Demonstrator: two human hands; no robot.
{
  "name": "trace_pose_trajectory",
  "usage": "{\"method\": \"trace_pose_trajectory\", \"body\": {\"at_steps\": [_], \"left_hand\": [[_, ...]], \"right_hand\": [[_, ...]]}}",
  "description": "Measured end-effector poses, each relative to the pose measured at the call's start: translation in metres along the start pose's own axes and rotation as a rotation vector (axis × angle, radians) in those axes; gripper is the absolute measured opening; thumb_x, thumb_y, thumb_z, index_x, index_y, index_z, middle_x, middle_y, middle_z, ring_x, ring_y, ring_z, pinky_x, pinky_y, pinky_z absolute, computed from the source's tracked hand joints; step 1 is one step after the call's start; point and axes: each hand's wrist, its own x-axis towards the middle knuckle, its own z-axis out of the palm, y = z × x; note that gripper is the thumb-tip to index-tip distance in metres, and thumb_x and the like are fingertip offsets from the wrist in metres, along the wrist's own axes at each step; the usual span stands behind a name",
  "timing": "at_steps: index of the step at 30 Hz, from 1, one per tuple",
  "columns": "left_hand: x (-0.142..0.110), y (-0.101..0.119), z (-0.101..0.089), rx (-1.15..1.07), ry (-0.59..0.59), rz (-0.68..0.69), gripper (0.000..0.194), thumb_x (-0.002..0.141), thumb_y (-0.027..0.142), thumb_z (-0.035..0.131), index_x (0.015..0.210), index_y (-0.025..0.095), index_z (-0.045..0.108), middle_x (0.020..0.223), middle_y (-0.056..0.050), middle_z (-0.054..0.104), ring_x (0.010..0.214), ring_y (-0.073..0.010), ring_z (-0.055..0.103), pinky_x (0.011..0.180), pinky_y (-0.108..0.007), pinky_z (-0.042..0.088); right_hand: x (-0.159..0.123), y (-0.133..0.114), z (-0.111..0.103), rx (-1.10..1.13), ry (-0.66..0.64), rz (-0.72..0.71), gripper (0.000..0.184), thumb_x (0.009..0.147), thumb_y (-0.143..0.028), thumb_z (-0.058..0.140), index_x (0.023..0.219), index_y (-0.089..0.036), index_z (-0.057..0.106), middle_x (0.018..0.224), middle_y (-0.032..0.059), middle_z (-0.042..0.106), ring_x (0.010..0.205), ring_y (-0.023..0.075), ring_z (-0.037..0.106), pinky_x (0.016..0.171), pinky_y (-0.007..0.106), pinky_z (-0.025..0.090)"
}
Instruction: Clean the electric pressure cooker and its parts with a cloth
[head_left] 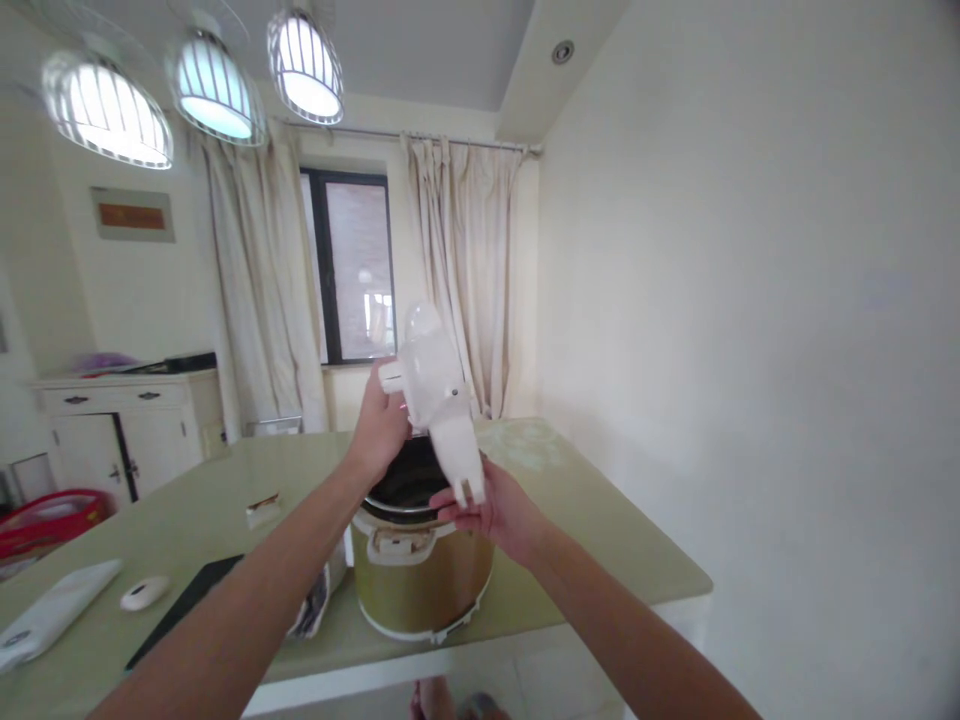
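Note:
A white plastic part (439,385) is held tilted over an electric cooker (420,585). It has a rounded upper end, a small dark hole and a pronged lower end; I cannot make out what it is exactly. My left hand (381,425) is closed on its left side, around a short projecting piece. With its fingers under the lower end, my right hand (499,510) grips the part near the cooker's rim. The cooker stands open on the table, showing a dark inner pot (405,475) and a white front latch (401,543).
On the green tabletop (600,510) lie a white power bank-like slab (56,610), a white oval object (145,593), a dark flat item (187,605) and a small white box (263,511). Cloth (319,600) sits beside the cooker. A wall (750,350) rises at right.

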Motion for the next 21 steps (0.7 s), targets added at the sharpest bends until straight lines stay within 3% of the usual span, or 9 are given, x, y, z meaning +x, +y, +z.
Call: {"method": "trace_pose_trajectory", "body": {"at_steps": [3,6,9,12,16,21], "left_hand": [[0.027,0.016,-0.023,0.517,-0.118,0.252,0.031,0.095,0.039,0.053,0.115,0.018,0.064,0.109,-0.010,0.071,0.101,-0.0260,0.064,0.093,-0.041,0.052],[0.038,0.027,-0.029,0.963,-0.266,0.302,0.038,0.104,0.044,0.038,0.122,0.022,0.064,0.111,-0.011,0.067,0.104,-0.0290,0.066,0.095,-0.046,0.051],[0.033,0.022,-0.018,1.260,-0.380,0.298,0.040,0.106,0.046,0.035,0.127,0.027,0.064,0.117,-0.011,0.064,0.104,-0.0297,0.067,0.088,-0.043,0.053],[0.026,0.003,-0.006,1.367,-0.474,0.285,0.038,0.106,0.045,0.039,0.130,0.029,0.064,0.122,-0.012,0.063,0.112,-0.0313,0.066,0.084,-0.041,0.054],[0.024,-0.029,0.002,1.383,-0.538,0.173,0.036,0.104,0.044,0.043,0.130,0.031,0.064,0.125,-0.012,0.064,0.118,-0.0321,0.064,0.087,-0.043,0.053],[0.024,-0.060,0.009,1.319,-0.552,-0.016,0.036,0.101,0.048,0.049,0.126,0.029,0.066,0.127,-0.011,0.067,0.117,-0.0311,0.066,0.093,-0.046,0.053]], "right_hand": [[0.006,-0.014,-0.008,-0.103,0.139,-0.153,0.045,0.091,-0.051,0.070,0.123,-0.020,0.065,0.107,0.0132,0.080,0.093,0.0242,0.079,0.072,0.031,0.061],[0.008,-0.043,-0.018,-0.082,0.313,-0.408,0.053,0.089,-0.058,0.067,0.131,-0.025,0.062,0.132,0.0125,0.073,0.113,0.0265,0.074,0.092,0.039,0.060],[0.014,-0.068,-0.022,-0.220,0.416,-0.593,0.065,0.093,-0.068,0.057,0.148,-0.034,0.050,0.159,0.0082,0.053,0.132,0.0283,0.063,0.101,0.046,0.057],[0.029,-0.068,-0.023,-0.509,0.410,-0.608,0.075,0.093,-0.073,0.055,0.155,-0.032,0.044,0.162,0.0095,0.048,0.147,0.0277,0.050,0.116,0.048,0.046],[0.047,-0.044,-0.032,-0.819,0.298,-0.501,0.080,0.093,-0.072,0.057,0.156,-0.023,0.046,0.159,0.0139,0.052,0.148,0.0273,0.048,0.126,0.046,0.031],[0.059,-0.033,-0.043,-1.053,0.273,-0.419,0.058,0.101,-0.060,0.054,0.144,-0.022,0.059,0.145,0.0128,0.065,0.136,0.0265,0.059,0.116,0.042,0.041]]}}
